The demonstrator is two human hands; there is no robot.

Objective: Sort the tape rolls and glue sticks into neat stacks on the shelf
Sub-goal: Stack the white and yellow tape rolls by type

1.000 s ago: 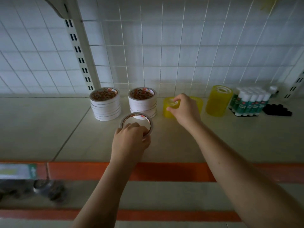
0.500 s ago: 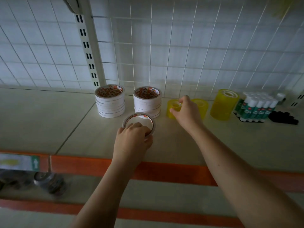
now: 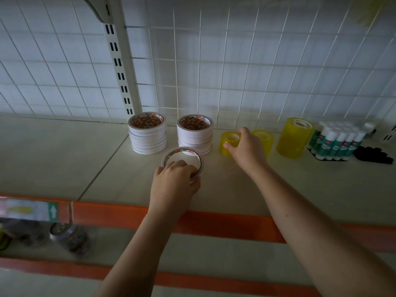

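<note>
My left hand [image 3: 175, 181] grips a single white tape roll [image 3: 184, 156] just above the shelf [image 3: 64, 159], in front of two stacks of white tape rolls, one on the left [image 3: 147, 136] and one on the right [image 3: 195, 135]. My right hand [image 3: 246, 147] holds a small yellow tape roll [image 3: 228, 142] with thumb and fingers. Behind that hand stands another short yellow roll [image 3: 264, 137], partly hidden. A taller yellow tape stack [image 3: 294, 137] stands to its right. Glue sticks [image 3: 336, 142] with white caps stand packed together at the far right.
A wire grid backs the shelf, with a slotted white upright [image 3: 120, 67] behind the left stack. Black caps or small items [image 3: 374, 157] lie right of the glue sticks. An orange strip [image 3: 225, 221] edges the shelf front. On the lower shelf a can [image 3: 68, 236] lies at the left.
Both hands keep their holds. The view has tilted upward and shifted, so the shelf contents sit lower in frame; the hands hardly moved relative to the rolls.
</note>
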